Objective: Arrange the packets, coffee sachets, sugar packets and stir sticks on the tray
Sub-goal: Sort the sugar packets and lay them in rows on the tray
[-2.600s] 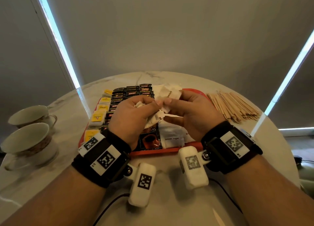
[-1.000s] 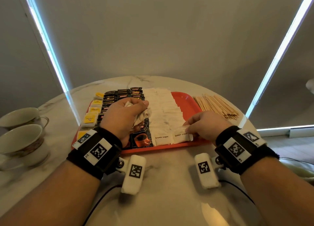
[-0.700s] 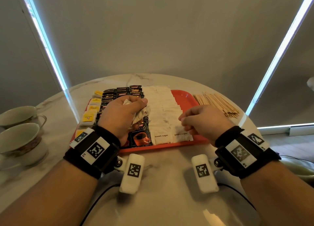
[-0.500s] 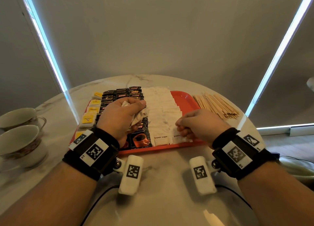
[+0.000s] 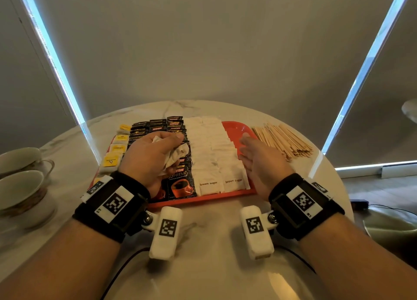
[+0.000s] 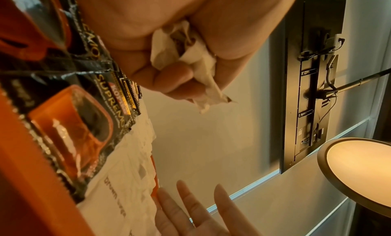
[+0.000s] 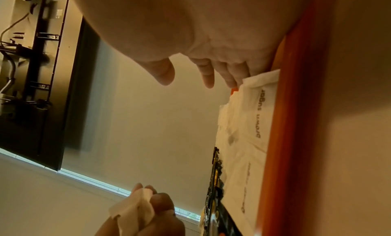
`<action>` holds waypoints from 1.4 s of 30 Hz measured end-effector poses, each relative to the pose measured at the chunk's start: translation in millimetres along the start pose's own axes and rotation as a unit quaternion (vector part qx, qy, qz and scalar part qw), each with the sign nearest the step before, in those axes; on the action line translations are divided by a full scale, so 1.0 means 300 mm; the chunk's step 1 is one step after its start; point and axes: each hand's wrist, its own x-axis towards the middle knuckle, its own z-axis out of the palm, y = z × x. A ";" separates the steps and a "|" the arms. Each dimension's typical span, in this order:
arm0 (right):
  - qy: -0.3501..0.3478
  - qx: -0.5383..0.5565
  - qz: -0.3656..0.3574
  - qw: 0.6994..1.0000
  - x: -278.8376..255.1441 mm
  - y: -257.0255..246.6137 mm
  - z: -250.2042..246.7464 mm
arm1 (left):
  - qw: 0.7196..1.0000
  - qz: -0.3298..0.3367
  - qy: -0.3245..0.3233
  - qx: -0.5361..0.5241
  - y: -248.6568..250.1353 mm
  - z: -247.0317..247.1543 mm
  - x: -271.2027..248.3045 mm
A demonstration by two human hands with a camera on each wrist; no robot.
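Sugar packets (image 5: 212,155) (two columns) run lengthwise away along tray (image 5: 235,128)

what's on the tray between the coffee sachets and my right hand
Two columns of white brown sugar packets fill that stretch, from the coffee sachets to the open right hand. The head view shows it.

bare red tray (image 5: 237,128) corner beyond sugar packets (image 5: 212,155), stir sticks (image 5: 284,141) crowding its right, cups (image 5: 22,186) far left
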 end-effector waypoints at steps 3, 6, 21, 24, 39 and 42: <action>-0.011 0.033 0.002 0.999 0.002 -0.021 -0.005 | 1.000 -0.004 0.005 0.000 -0.003 -0.002 0.005; -0.012 0.080 0.031 0.996 0.023 -0.065 -0.010 | 1.000 -0.013 0.009 -0.007 -0.004 -0.008 0.010; -0.034 0.064 0.066 0.995 0.151 -0.116 0.011 | 0.998 -0.036 0.033 -0.038 0.005 -0.021 0.023; -0.044 0.069 0.076 0.994 0.182 -0.118 0.024 | 0.997 -0.054 0.032 -0.048 0.004 -0.023 0.026; -0.061 0.021 -0.063 0.996 0.160 -0.220 0.136 | 0.976 -0.094 0.030 -0.196 0.027 -0.031 0.026; -0.184 -0.008 -0.068 0.981 0.084 -0.225 0.206 | 0.973 -0.069 0.020 -0.219 0.025 -0.025 0.026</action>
